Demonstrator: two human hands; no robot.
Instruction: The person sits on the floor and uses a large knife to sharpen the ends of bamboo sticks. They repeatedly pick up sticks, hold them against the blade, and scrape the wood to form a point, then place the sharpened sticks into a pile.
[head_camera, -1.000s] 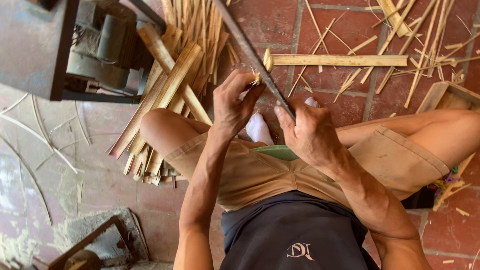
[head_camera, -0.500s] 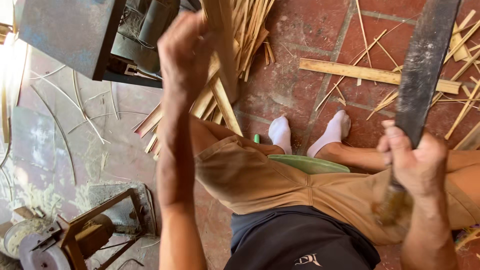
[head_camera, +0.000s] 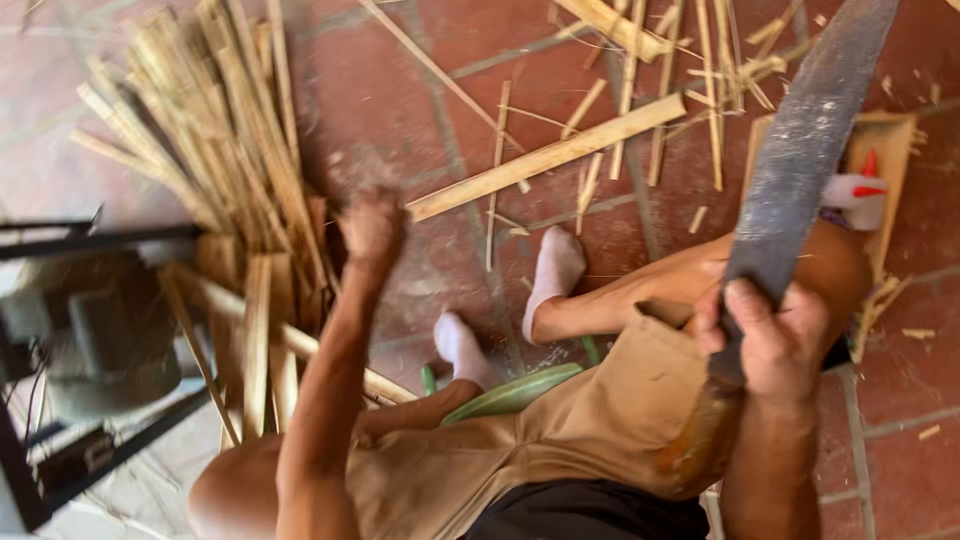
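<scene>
Bamboo strips (head_camera: 215, 190) lie heaped on the red tiles, and we take that pile as our mark. Just right of it our left hand (head_camera: 372, 228) reaches out, blurred, so we cannot tell its grip. Far right of the pile our right hand (head_camera: 770, 335) is clamped on a long dark blade (head_camera: 800, 160), pointing upward

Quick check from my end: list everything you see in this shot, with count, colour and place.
Big knife: one, dark grey blade, right side, held upright.
Bamboo strips: many, tan, piled upper left, more scattered top right.
Long strip: one, tan, on the red brick floor, centre.
Machine: one, grey, black frame, left edge.
Wooden box: one, tan, right edge.
Socks: two, white, centre.
Shorts: tan.
Left hand: blurred, over the pile.
Right hand: gripping the knife.
</scene>
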